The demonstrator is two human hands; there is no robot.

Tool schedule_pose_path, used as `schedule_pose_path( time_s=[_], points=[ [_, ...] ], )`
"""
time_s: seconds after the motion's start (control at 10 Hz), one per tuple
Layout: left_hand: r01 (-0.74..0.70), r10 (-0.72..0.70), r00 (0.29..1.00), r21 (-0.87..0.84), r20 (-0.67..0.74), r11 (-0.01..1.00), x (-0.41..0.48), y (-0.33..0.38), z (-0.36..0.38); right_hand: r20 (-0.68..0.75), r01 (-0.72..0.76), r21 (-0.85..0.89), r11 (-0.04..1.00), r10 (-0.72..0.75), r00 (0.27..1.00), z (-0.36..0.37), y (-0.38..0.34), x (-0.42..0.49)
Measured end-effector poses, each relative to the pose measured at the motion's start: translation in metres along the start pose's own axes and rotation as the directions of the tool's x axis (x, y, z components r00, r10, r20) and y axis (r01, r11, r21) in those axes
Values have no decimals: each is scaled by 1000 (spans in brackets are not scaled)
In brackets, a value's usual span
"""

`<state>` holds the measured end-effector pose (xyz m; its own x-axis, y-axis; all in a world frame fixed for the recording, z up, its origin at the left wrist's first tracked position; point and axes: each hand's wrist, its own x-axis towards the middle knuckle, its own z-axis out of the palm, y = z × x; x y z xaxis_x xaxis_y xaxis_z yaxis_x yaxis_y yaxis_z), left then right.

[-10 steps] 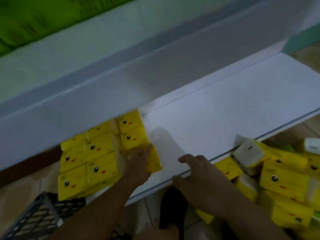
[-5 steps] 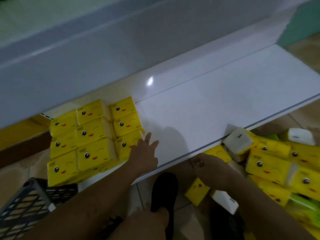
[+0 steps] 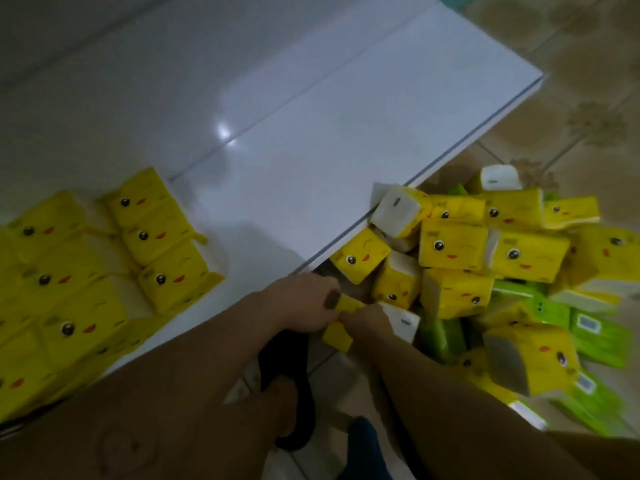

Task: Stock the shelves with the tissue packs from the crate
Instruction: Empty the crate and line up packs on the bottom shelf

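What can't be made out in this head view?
1. Pack, held by left hand and right hand: head view, the hands cover most of it, so its face is hidden.
2. Shelved packs: head view, cut off by the left edge and the left forearm; no count possible.
3. Floor pile: head view, lower packs buried under others; print too small and dim to read.
4. Crate: outside the frame.

We see left hand (image 3: 304, 304) and right hand (image 3: 369, 322) gripping one yellow tissue pack (image 3: 337, 337) | white shelf (image 3: 311, 168) holds rows of packs (image 3: 162, 237) | loose pile (image 3: 453, 244) on floor (image 3: 571, 98)
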<state>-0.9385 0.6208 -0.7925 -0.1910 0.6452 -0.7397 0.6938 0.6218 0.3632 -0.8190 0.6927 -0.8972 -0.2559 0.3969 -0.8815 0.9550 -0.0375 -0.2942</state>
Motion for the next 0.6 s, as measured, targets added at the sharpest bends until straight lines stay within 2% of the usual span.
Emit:
schedule_pose_path(
  time_s=[0.1, 0.2, 0.3, 0.4, 0.5, 0.6],
  points=[
    [74, -75, 996, 27, 55, 997, 2, -31, 9, -29, -188, 123, 974, 193, 981, 44, 5, 25],
    [118, -116, 992, -45, 45, 992, 5, -49, 13, -63, -266, 157, 951, 279, 958, 62, 10, 43],
    [125, -121, 992, -119, 45, 985, 8, -50, 12, -25, -233, 196, 953, 242, 970, 61, 19, 51],
    [139, -134, 990, -135, 42, 981, 11, -41, 4, -21, -128, 92, 988, 130, 991, 48, 31, 44],
    [124, -125, 992, -125, 5, 984, 9, -31, -6, -44, -100, 139, 985, 107, 993, 31, 42, 27],
    [120, -127, 991, -159, -34, 980, 4, -23, -8, 8, -58, 114, 992, 57, 998, 24, 53, 19]
  ],
)
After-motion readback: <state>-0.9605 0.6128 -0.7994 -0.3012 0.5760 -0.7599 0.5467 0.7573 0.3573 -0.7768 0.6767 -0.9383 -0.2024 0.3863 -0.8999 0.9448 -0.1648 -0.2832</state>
